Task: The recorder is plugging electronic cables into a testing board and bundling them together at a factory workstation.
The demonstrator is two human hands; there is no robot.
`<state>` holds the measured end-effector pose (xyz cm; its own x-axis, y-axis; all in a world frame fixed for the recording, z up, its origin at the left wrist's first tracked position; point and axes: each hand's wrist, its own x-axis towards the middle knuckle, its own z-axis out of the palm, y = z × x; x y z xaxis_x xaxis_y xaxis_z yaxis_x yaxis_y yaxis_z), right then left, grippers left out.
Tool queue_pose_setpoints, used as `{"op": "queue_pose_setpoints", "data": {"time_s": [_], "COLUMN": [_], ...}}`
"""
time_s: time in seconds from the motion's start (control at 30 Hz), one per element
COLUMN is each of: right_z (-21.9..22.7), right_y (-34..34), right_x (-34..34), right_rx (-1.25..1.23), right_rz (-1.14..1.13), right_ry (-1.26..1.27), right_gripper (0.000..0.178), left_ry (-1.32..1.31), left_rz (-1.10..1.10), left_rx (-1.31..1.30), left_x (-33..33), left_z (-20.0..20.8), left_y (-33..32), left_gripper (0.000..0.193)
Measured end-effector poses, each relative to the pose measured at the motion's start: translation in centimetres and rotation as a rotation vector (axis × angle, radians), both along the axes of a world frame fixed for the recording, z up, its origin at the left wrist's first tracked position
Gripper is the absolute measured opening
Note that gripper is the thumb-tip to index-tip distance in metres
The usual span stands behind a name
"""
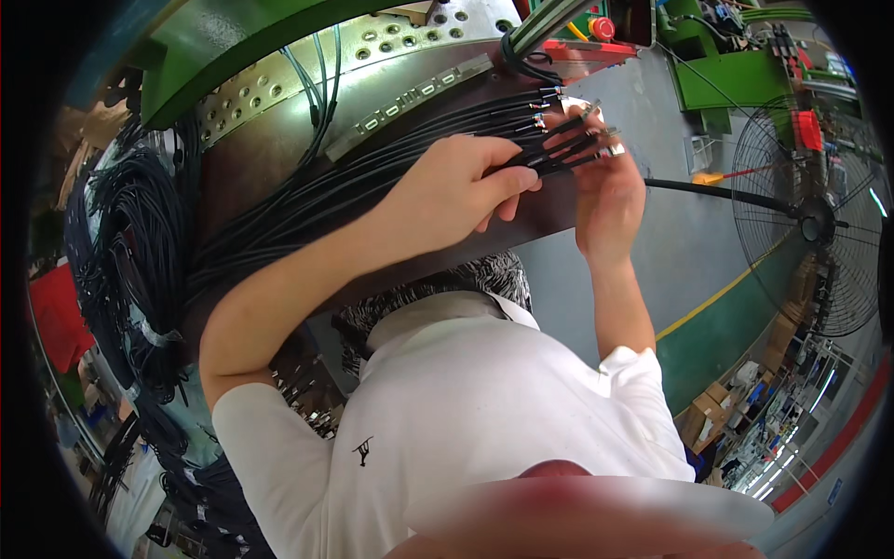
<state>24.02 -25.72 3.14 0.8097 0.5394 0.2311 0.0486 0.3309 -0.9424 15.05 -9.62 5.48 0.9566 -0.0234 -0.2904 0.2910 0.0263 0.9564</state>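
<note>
So the person stood at the brown metal table (279,177) with a big fan of black cables (307,200) spread across it. The left hand (456,191) had its grip closed around a bunch of those cables near their ends, pinching them together just short of the metal-tipped connectors (545,98). The right hand (610,191), right beside the left one, had its fingers up at the tips of the same bunch, thumb and fingers touching a few ends; it looked clamped on a small shiny connector piece (615,146), though it was hard to tell for sure.

Progress-wise, my guess was somewhere in the middle: several cable ends already lay lined up in a row on the table just above the hands, while the handful in the grip wasn't sorted yet. Way more cable hung in thick coiled bundles (130,261) off the left end of the table.

No real bins or trays near the hands. A floor fan (819,224) stood well off to the table's right.
</note>
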Motion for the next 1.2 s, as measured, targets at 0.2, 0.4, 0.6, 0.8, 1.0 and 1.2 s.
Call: {"op": "queue_pose_setpoints", "data": {"time_s": [0.2, 0.4, 0.6, 0.8, 1.0, 1.2], "right_z": [1.3, -0.1, 0.0, -0.6, -2.9, -1.3], "right_y": [5.8, 8.9, 9.6, 8.9, 10.4, 9.9], "right_x": [-2.3, -3.7, -3.3, -0.8, 5.7, 0.2], "right_rx": [-0.104, -0.362, -0.509, -0.489, -0.584, -0.463], "right_rz": [0.384, 0.692, 0.785, 0.961, 0.399, 0.163], "right_ry": [0.533, 0.296, 0.170, -0.385, -1.174, -1.399], "right_gripper": [0.042, 0.044, 0.042, 0.030, 0.032, 0.036], "left_ry": [-0.020, -0.052, -0.046, -0.169, -0.022, 0.131], "left_rz": [0.436, 0.685, 0.734, 0.827, 0.699, 0.818], "left_rx": [-0.070, -0.154, -0.297, -0.351, -0.456, -0.615], "left_x": [-5.1, -8.7, -10.0, -9.7, -10.1, -10.2], "left_z": [-2.1, -3.3, -4.0, -3.5, -3.1, -2.9], "left_y": [-1.2, -0.8, -0.3, -0.5, 0.6, -0.4], "left_gripper": [0.029, 0.021, 0.022, 0.027, 0.034, 0.030]}}
